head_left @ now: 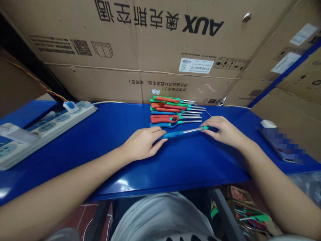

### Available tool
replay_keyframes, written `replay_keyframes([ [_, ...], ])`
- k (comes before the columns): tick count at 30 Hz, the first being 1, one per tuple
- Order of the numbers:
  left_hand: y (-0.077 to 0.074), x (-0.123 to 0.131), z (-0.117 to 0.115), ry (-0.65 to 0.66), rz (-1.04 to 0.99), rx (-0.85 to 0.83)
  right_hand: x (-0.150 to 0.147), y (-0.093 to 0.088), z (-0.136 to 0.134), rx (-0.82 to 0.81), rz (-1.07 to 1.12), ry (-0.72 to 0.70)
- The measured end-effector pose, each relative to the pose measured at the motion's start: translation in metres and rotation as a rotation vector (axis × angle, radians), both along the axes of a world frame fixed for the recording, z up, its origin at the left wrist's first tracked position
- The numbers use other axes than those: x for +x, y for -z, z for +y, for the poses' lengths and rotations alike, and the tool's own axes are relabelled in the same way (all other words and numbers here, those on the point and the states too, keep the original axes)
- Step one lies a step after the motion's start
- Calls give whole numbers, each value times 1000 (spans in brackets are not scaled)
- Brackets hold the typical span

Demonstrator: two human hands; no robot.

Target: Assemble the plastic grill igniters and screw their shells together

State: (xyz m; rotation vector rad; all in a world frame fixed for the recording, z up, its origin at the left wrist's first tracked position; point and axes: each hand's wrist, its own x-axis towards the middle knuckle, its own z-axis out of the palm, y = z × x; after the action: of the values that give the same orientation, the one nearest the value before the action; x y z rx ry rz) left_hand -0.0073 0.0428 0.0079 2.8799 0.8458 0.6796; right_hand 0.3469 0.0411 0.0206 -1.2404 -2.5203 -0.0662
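Note:
A long-necked lighter (pixel 173 134) with a blue handle and a silver metal tube lies across the space between my hands, above the blue table. My left hand (pixel 142 144) is closed round the rear of its handle. At the far end of the tube, the thumb and fingers of my right hand (pixel 223 131) pinch a small green plastic piece (pixel 204 127). Whether this piece sits round the tube or only against its tip, I cannot tell. Just beyond lies a pile of similar lighters (pixel 164 118) in red, orange, green and blue, tubes pointing right.
A white power strip (pixel 47 129) runs along the left. Cardboard (pixel 112 80) walls the back. A thin metal rod (pixel 208 113) lies by the pile. On the right are a white rounded object (pixel 268 124) and a blurred phone-like slab (pixel 278 147). Boxes of parts (pixel 253 217) stand below.

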Motion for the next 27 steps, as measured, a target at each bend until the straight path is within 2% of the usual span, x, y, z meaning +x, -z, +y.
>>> replay_keyframes([
  [4,4,0,0,40,-14,122,0,2,-12,-32,69,-40],
  [7,4,0,2,73,3,193,-9,0,-17,-126,78,-88],
  [12,2,3,3,125,78,240,-36,-5,-17,-276,24,-173],
  [16,2,4,1,144,107,265,-63,-6,-16,-292,-29,-217],
  [21,4,0,3,84,68,265,-71,-4,-8,-150,7,-219],
  [27,1,-3,6,-59,-59,181,-70,-8,21,276,-96,-254],
])
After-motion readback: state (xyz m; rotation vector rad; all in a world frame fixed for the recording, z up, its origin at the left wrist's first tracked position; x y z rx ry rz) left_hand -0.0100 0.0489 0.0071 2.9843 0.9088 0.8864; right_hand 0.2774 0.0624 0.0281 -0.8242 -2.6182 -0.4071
